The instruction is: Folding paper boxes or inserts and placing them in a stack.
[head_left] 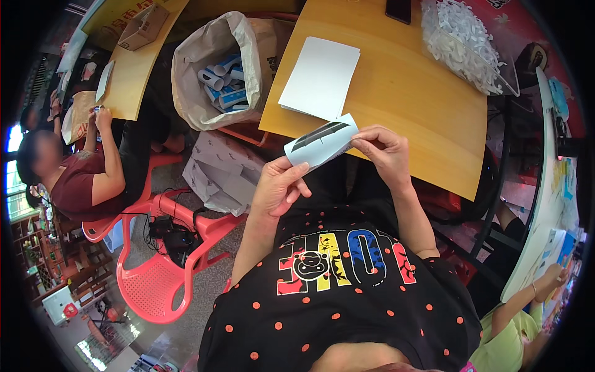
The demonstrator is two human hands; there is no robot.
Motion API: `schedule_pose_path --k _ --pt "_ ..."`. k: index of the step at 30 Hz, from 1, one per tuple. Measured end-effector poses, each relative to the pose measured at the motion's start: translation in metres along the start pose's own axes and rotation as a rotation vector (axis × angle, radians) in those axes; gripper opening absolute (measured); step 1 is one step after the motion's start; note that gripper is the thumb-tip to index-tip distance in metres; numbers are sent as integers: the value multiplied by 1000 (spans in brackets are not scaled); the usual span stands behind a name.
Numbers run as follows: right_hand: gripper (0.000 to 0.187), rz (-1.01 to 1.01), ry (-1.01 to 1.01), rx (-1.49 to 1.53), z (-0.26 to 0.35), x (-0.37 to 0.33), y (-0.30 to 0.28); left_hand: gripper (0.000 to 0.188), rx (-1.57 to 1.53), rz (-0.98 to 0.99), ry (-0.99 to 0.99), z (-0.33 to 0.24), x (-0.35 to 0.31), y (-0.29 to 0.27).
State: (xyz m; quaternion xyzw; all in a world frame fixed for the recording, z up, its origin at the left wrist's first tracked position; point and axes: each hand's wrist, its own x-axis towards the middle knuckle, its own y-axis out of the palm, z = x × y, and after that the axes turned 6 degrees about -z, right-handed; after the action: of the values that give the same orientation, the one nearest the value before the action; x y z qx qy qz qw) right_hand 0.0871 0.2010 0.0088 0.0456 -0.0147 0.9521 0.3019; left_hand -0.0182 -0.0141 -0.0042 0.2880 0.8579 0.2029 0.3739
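Observation:
A light-blue printed paper sheet [313,146] with a dark picture on it is curved into a roll before me, just off the table's near edge. My left hand [280,186] pinches its left end between thumb and fingers. At the right end, the thumb and fingertips of my right hand [384,152] close on the paper's edge. Just beyond the roll, a stack of white sheets [319,74] lies on the yellow wooden table [409,105]. To the left stands an open pale sack [186,74] with several blue-and-white paper rolls [214,80] inside.
A clear tub of small white pieces [465,49] and a dark phone [398,9] are at the table's far side. On the left are a red plastic chair [149,291] carrying black cables, a crumpled pale bag [220,170] and a seated person. Another person works at right.

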Motion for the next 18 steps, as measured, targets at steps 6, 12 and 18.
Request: schedule_pose_path --k 6,12,18 --pt "6 -91 137 217 -18 -1 -2 24 77 -5 125 7 2 14" --pt "8 -88 169 210 -22 -3 1 37 -89 34 253 7 2 21" --pt "11 -63 156 154 -19 -3 0 28 -93 34 -65 -2 4 5"
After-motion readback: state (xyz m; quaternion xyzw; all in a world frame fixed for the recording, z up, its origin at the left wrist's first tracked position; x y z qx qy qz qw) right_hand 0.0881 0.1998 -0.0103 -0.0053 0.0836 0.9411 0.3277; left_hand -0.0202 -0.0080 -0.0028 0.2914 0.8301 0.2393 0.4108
